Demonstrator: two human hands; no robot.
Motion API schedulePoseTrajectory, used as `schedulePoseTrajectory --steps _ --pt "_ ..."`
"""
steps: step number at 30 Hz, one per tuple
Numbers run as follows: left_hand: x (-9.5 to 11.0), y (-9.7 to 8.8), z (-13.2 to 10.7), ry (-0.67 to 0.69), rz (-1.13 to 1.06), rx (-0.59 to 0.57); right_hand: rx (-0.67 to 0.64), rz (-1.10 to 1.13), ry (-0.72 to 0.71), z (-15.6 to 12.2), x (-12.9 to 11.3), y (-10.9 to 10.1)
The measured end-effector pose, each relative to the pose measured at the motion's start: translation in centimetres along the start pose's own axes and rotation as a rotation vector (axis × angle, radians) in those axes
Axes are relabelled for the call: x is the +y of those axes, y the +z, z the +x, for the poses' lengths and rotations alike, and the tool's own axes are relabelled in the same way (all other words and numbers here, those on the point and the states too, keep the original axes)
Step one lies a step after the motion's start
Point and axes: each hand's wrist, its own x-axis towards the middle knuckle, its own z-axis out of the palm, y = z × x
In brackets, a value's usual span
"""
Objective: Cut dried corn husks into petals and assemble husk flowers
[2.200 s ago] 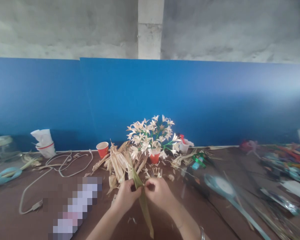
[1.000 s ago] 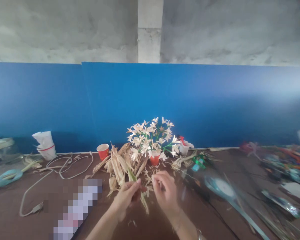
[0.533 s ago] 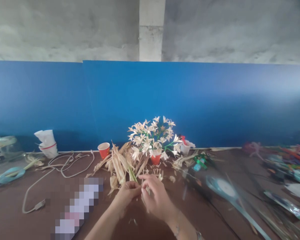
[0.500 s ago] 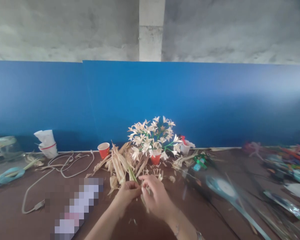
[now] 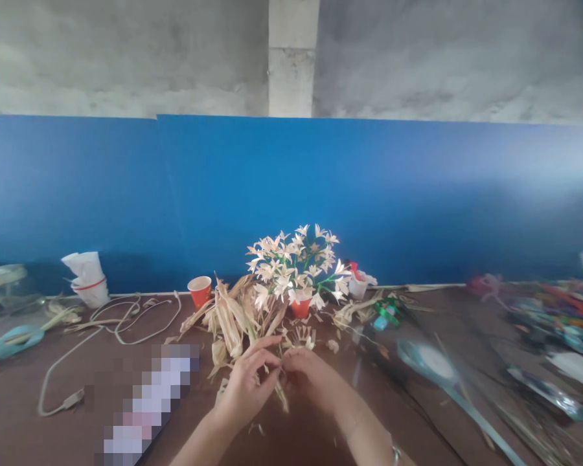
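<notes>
My left hand point(image 5: 251, 377) is closed in a pinch, thumb against fingertips, with the index finger arched above. Right beside it my right hand point(image 5: 313, 375) is curled with its fingertips meeting the left ones. Whatever they pinch is too small and hidden to name. A pale husk strip point(image 5: 282, 395) shows below the fingertips; I cannot tell whether it is held or lies on the table. Just beyond the hands is a heap of dry corn husks point(image 5: 229, 323). Behind them, cream husk flowers point(image 5: 296, 262) on green stems stand in a red cup point(image 5: 300, 309).
An empty red paper cup point(image 5: 200, 292) stands left of the heap, near a white cable point(image 5: 119, 333) and white cups point(image 5: 91, 288). Rightward lie green tape point(image 5: 388, 312), a light blue ribbon roll point(image 5: 437, 366) and mixed clutter point(image 5: 558, 317). A blue partition point(image 5: 272, 175) rises behind the table.
My left hand has rolled upward and right, its index finger now arched over the pinch. My right hand has turned inward, its raised fingers folding down toward the left fingertips.
</notes>
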Motion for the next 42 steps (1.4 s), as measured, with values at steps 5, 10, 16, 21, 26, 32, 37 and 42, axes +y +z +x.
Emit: schedulePoseTrajectory --steps 5,10,16,21,26,32,37,42 --pt "-0.4 0.3 0.0 -0.046 -0.019 -0.021 0.027 -0.019 0.015 -0.1 -0.1 -0.2" --pt "-0.3 0.0 0.1 -0.031 0.002 -0.021 0.021 -0.061 0.046 -0.2 -0.3 0.0" --pt "0.1 -0.1 -0.3 0.029 0.032 -0.073 0.023 -0.021 0.047 -0.5 -0.2 -0.3" --pt "-0.2 0.2 -0.3 0.007 -0.012 -0.062 0.022 -0.025 0.050 -0.1 0.2 -0.6" --pt "0.2 0.1 0.0 -0.045 -0.037 -0.098 0.015 -0.093 0.032 0.0 -0.1 -0.5" --pt "-0.4 0.4 0.1 -0.157 0.053 -0.023 0.199 -0.270 -0.078 0.4 0.1 0.0" --pt "-0.6 0.6 0.2 -0.221 0.052 0.014 0.316 -0.607 -0.375 0.7 0.7 0.2" --pt "-0.4 0.9 0.5 -0.284 0.011 0.063 0.378 -0.640 -0.377 0.9 1.2 0.3"
